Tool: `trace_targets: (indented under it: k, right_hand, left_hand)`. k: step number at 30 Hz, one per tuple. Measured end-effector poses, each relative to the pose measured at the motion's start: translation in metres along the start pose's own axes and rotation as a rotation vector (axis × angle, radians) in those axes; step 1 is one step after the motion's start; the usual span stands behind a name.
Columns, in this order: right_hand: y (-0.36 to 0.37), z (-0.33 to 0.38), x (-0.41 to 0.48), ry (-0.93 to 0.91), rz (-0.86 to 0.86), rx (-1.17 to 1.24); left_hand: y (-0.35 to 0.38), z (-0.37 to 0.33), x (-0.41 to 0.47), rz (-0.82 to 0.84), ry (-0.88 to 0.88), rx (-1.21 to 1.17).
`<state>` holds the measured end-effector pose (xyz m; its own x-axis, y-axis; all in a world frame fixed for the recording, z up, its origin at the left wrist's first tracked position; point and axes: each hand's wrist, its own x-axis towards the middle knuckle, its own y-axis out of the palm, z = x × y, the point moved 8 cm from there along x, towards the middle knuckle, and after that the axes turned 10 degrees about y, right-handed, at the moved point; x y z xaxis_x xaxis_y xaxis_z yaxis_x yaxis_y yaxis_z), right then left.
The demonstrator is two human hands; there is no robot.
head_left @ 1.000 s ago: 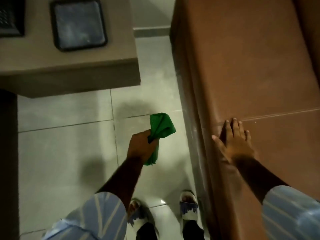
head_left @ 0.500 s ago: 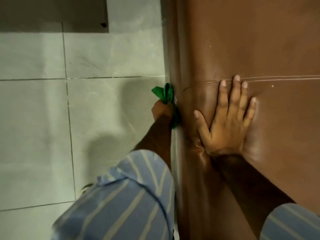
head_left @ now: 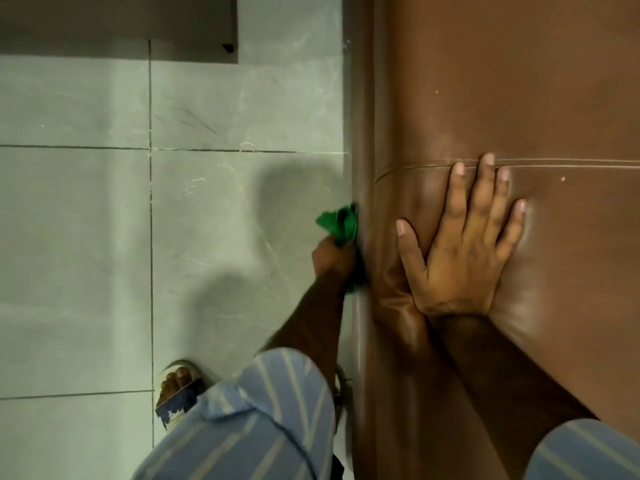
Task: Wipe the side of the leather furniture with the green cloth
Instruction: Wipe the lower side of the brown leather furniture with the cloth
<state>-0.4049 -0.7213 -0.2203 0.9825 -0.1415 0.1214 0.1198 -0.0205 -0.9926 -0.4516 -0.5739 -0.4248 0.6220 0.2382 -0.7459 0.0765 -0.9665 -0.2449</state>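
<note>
The brown leather furniture fills the right half of the view, seen from above, with a stitched seam across its top. Its left side drops to the floor. My left hand grips the bunched green cloth and presses it against that side, low down. My right hand lies flat on the top of the furniture, fingers spread, just below the seam. Part of the cloth is hidden behind my left hand and wrist.
Grey tiled floor spreads to the left. A dark furniture base sits at the top left. My sandalled foot stands on the tiles near the bottom, beside my striped sleeve.
My left hand went from holding the cloth in the air over the floor to pressing it on the furniture's side. I leaned in closer, and my right hand flattened on the top.
</note>
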Motion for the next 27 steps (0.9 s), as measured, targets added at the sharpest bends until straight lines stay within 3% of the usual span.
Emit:
trace_targets:
  k: [3,5,7,11,14,18,22,25,27]
  right_hand:
    - [-0.001,0.0,-0.001,0.0,-0.021,0.004]
    - [-0.003,0.001,-0.001,0.0,-0.028,0.004]
    - [-0.004,0.002,-0.001,0.003,-0.032,0.003]
    - [-0.004,0.001,-0.001,0.009,-0.034,0.003]
    - [-0.003,0.001,-0.002,0.007,-0.036,-0.003]
    - [-0.005,0.002,-0.001,0.01,-0.052,0.009]
    - [-0.007,0.001,0.0,0.014,-0.051,0.002]
    - [-0.007,0.0,0.0,0.016,-0.047,0.0]
    - [-0.007,0.001,-0.001,0.015,-0.053,0.006]
  left_hand:
    - [0.002,-0.02,0.035,-0.092,0.135,-0.138]
    - [0.0,-0.014,0.008,-0.087,0.19,-0.233]
    - [0.003,0.019,-0.043,-0.032,0.137,-0.298]
    - [0.003,0.097,-0.096,0.082,-0.011,-0.1]
    - [0.011,0.086,-0.056,0.094,-0.031,0.079]
    - [0.008,0.036,-0.029,-0.083,0.047,-0.163]
    - [0.013,0.081,-0.114,-0.127,0.027,-0.338]
    - [0.017,0.137,-0.166,-0.023,-0.001,-0.226]
    - [0.021,0.156,-0.144,0.021,-0.059,-0.089]
